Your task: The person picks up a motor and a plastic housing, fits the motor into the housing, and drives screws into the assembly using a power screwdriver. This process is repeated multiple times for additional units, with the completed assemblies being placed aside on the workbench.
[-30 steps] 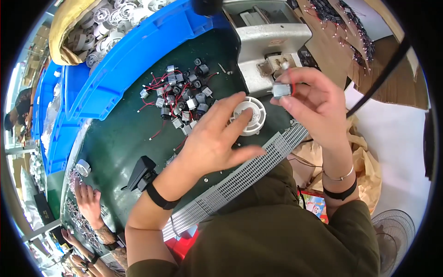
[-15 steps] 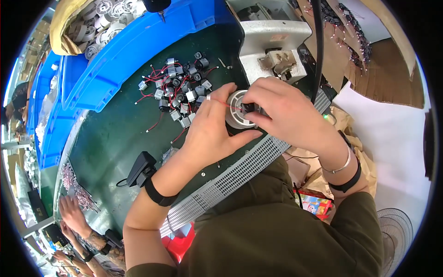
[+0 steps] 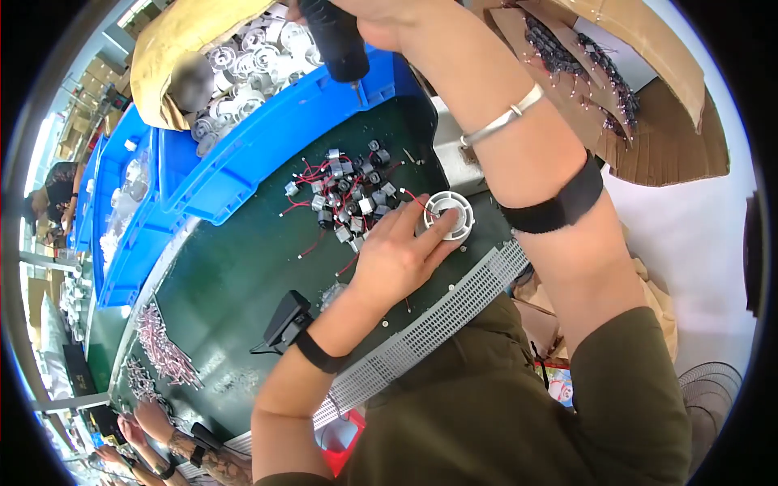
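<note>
My left hand [image 3: 397, 257] steadies a white round plastic housing [image 3: 463, 230] on the green work surface. One finger presses into its centre and the thumb lies along its near side. Red wires [image 3: 412, 194] run out of the housing's left side; what sits under the fingertip is hidden. My right hand [image 3: 377, 23], raised to the top edge and partly cut off, is wrapped round a black electric screwdriver [image 3: 339, 49] whose bit [image 3: 361, 95] points down. Left of the housing lies a pile of small motors [image 3: 348, 190] with red wires.
Blue bins [image 3: 243, 154] with white plastic parts [image 3: 263, 57] line the far left. A grey machine [image 3: 458, 154] stands partly behind my right arm. A perforated metal strip [image 3: 429, 320] edges the bench. Another person's hands [image 3: 154, 421] work at lower left, near bundled wires [image 3: 166, 344].
My right hand has left the housing and reached up to the hanging screwdriver, taking hold of it. My left hand has shifted onto the housing, a finger now at its centre. The view has shifted.
</note>
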Tool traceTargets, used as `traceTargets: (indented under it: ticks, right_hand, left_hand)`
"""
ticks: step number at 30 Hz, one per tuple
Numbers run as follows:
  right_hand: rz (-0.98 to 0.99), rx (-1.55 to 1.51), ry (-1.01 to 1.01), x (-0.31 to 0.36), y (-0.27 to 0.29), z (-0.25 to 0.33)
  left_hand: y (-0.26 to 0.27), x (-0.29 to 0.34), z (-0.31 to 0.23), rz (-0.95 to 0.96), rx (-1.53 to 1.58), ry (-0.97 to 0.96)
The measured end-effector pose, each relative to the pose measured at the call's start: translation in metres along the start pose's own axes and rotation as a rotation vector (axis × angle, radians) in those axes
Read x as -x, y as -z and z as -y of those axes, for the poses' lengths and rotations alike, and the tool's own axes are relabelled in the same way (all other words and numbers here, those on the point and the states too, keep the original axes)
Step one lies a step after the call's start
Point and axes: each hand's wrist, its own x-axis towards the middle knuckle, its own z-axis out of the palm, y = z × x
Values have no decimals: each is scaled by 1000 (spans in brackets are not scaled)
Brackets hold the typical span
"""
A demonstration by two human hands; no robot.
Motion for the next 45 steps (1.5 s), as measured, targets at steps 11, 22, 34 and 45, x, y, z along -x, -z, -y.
traceTargets:
  ticks: [11,22,34,45]
  right_hand:
    - [-625,112,147,150,30,21]
    - [-72,-841,515,152,80,-40]
    - [20,-561,738,155,85,-46]
    - [-252,-119,275,154,16,12]
  left_hand:
    - [-2,2,11,-122,156,42]
    - [-7,3,10,-123,154,23]
    - [0,4,13,-45,151,20]
    - [0,-1,9,-123,56,-5]
